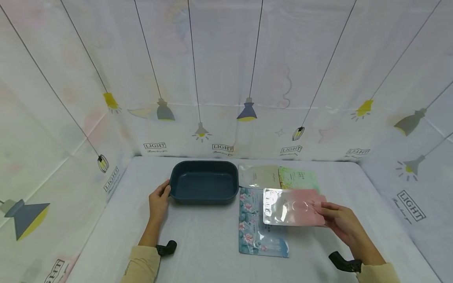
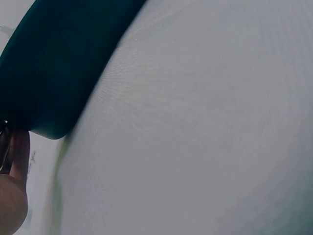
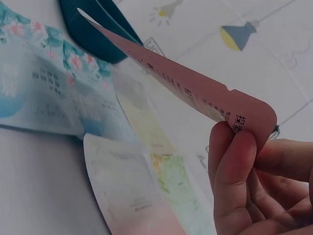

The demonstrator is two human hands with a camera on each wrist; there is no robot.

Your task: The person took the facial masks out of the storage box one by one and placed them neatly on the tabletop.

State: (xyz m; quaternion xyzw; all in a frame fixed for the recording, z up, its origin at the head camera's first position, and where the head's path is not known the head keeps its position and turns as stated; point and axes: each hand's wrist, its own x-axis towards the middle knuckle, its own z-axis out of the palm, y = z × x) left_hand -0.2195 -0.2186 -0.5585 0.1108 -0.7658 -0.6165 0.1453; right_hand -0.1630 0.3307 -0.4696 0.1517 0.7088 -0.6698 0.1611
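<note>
My left hand point(image 1: 159, 199) holds the left end of a dark teal rectangular baking dish point(image 1: 204, 201), which stands on the table; in the left wrist view its fingers point(image 2: 19, 154) meet the end wall. Between thumb and fingers, my right hand point(image 1: 345, 222) pinches a pink and silver flat sachet point(image 1: 293, 207) by its right end. That sachet is tilted above blue floral sachets point(image 1: 263, 241), partly covering them. In the right wrist view another silver-and-pink sachet point(image 3: 132, 183) lies below the held one. No writing on the packets is clearly readable.
Right of the dish, at the back, lie a beige sachet point(image 1: 260, 176) and a green sachet point(image 1: 299, 179). A white cloth covers the table point(image 1: 205, 243). Lamp-printed white sheets point(image 1: 219, 78) rise behind and at both sides. A black strap device point(image 1: 166, 248) sits on each wrist.
</note>
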